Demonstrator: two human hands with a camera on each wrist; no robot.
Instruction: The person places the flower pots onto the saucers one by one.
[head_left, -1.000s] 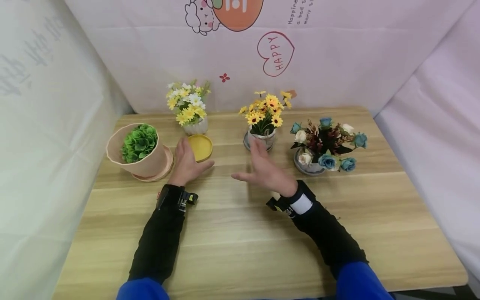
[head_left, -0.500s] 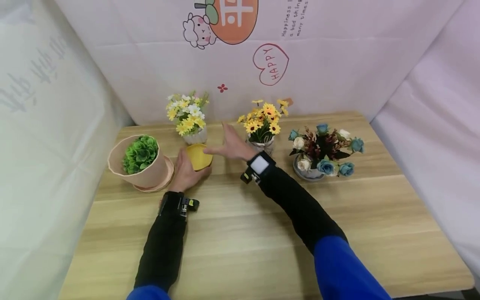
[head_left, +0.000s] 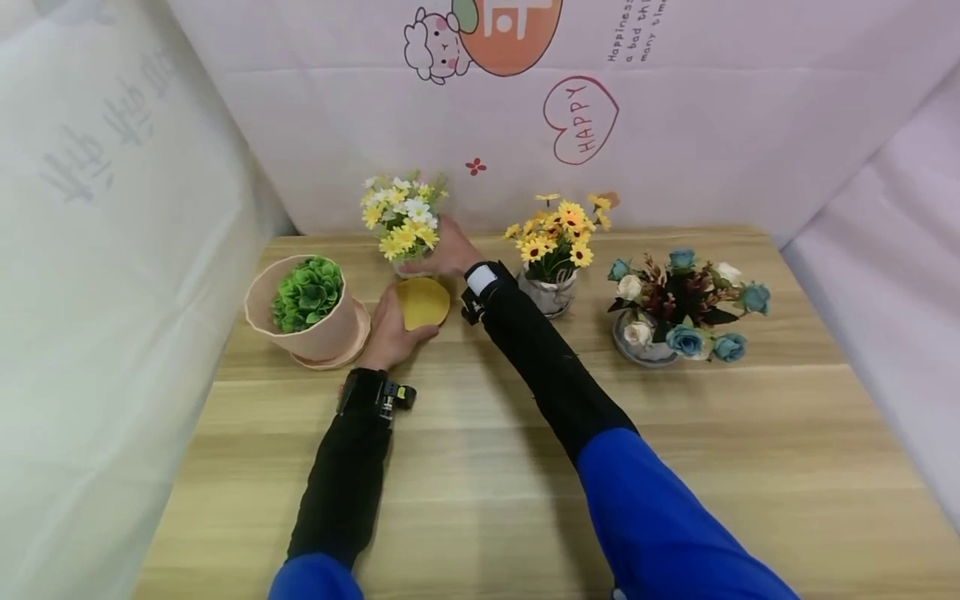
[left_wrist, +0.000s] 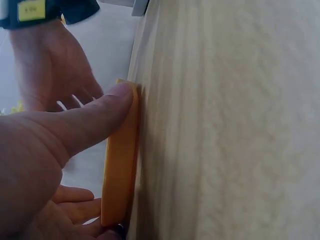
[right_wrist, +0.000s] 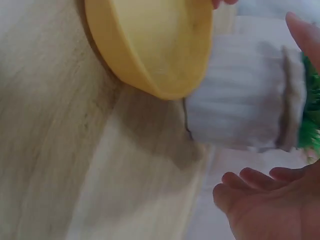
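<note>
A round, shallow yellow saucer [head_left: 424,302] is at the back left of the table. My left hand [head_left: 391,333] grips its rim, with the thumb [left_wrist: 107,112] on the near edge and the fingers at the far side. Just behind the saucer stands a whitish flower pot [right_wrist: 237,92] with yellow and white flowers [head_left: 405,221]. My right hand [head_left: 448,250] reaches to this pot's right side; in the right wrist view its fingers [right_wrist: 267,182] and thumb spread to either side, apart from the pot wall. In the head view the flowers and hand hide much of the pot.
Left of the saucer stands a large pink pot [head_left: 318,329] with a green plant on a pink saucer. To the right are a pot of orange-yellow flowers [head_left: 553,242] and a pot of blue and white roses [head_left: 675,308]. A printed white cloth [head_left: 337,117] hangs behind the wooden table [head_left: 487,475].
My left hand has closed on the yellow saucer's rim. The right hand has moved left and away from me, from near the orange-yellow flowers to the white and yellow ones.
</note>
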